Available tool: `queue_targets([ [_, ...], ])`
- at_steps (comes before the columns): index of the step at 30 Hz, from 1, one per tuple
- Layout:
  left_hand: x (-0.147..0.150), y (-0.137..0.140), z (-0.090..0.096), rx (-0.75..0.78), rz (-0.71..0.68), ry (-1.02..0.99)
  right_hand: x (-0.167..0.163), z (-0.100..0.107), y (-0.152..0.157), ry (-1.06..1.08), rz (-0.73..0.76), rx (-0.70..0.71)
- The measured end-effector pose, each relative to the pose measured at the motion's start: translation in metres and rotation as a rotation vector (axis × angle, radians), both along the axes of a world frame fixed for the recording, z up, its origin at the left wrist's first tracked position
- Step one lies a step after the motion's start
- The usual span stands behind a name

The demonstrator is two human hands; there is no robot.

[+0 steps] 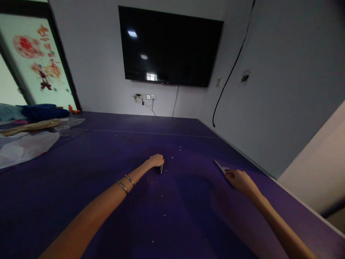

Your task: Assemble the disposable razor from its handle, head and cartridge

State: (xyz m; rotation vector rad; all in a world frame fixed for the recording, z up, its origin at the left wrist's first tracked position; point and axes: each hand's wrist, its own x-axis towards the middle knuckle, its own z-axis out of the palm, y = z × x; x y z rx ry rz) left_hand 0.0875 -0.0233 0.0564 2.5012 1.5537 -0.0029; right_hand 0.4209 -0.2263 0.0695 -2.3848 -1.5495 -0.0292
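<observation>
On the purple surface [107, 194], near the middle of the view, my left hand [155, 160] is closed on a thin object [161, 168] with a pale edge and a dark side. Its kind cannot be made out, as the fingers hide its upper part. To the right, my right hand [238, 178] is closed around a slim white pen-like stick [220, 167] with a dark tip, which points up and left, away from me. A small clear or pale piece [226, 168] shows beside that stick at my fingers. Small white specks [172, 157] lie scattered between and below the hands.
Clear plastic and white bags [29, 147] lie at the left, with dark blue cloth [44, 111] behind them. A grey wall [291, 90] borders the surface on the right, where a black cable [229, 77] hangs. The television [169, 46] is mounted on the back wall.
</observation>
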Motion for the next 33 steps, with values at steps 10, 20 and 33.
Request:
queue_targets([
  [10,-0.003,-0.015,0.000,0.086,0.018,0.009,0.036,-0.010,0.006,-0.053,0.004,-0.252],
  [20,-0.012,-0.042,-0.015,0.112,0.058,-0.033,0.052,-0.036,0.032,-0.049,0.080,-0.296],
  [33,-0.013,-0.038,-0.023,0.151,0.072,-0.064,-0.032,-0.030,0.043,-0.145,0.160,-0.205],
])
